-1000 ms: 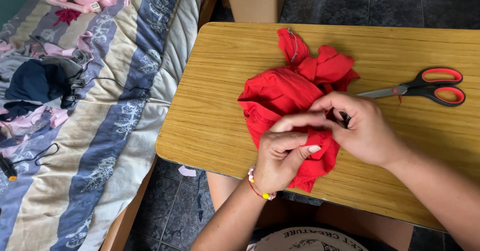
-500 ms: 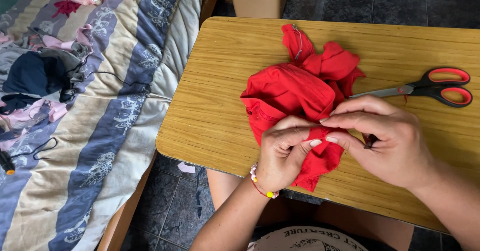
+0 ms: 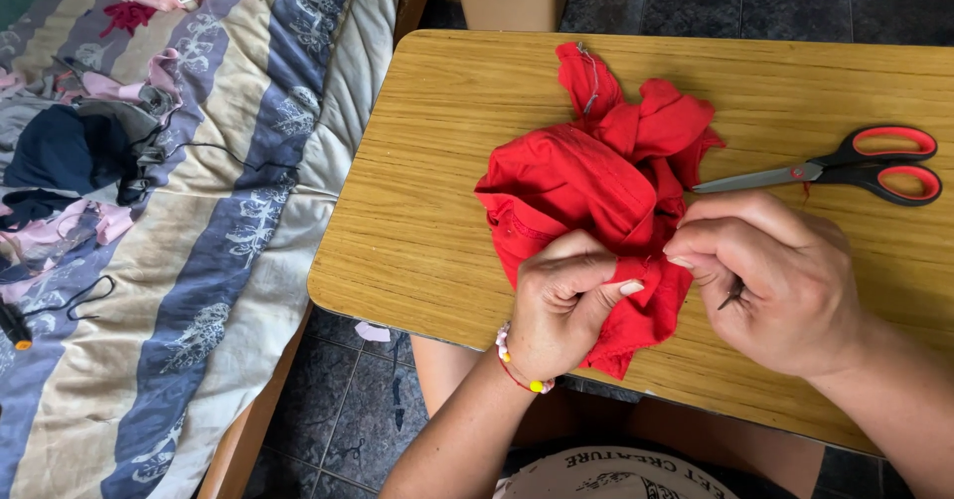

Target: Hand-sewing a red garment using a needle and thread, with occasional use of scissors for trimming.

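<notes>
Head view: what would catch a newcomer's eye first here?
A crumpled red cloth lies mid-table, with the left hand and right hand pinching its near edge. Red-handled scissors lie on the wooden table to the right. A striped mattress strewn with clothes fills the left side.

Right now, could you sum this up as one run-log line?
left hand: pinching red cloth | right hand: pinching same cloth edge | scissors: lying on wooden table, untouched
</notes>
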